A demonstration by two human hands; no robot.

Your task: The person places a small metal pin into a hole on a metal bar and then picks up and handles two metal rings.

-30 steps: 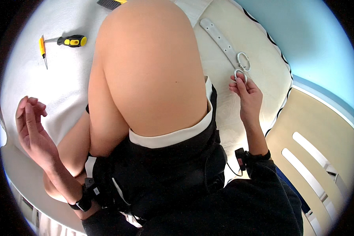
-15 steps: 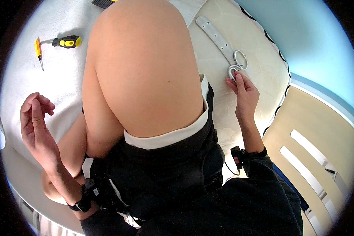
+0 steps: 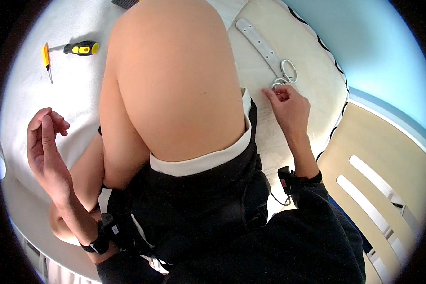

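At the right of the head view lies a flat white strip [image 3: 258,42] with several small holes. Next to its lower end is a white ring [image 3: 289,71], and a second ring [image 3: 278,84] touches or overlaps my right hand [image 3: 290,106]. The lower part of that second ring is hidden behind my fingers. My right thumb points left, apart from the curled fingers, and nothing shows gripped between them. On the left, my left hand [image 3: 47,146] is raised above the white cloth, fingers loosely bent and apart, holding nothing.
On the white cloth [image 3: 80,85] at the far left lie a black and yellow screwdriver [image 3: 81,48] and a thin yellow-handled tool [image 3: 46,57]. My bent leg [image 3: 175,85] divides the space between my hands. A pale slatted panel [image 3: 369,156] and light blue wall [image 3: 388,52] border the right.
My right hand has turned, and its thumb has come away from the fingers that pinched the lower ring. My left hand has shifted slightly right.
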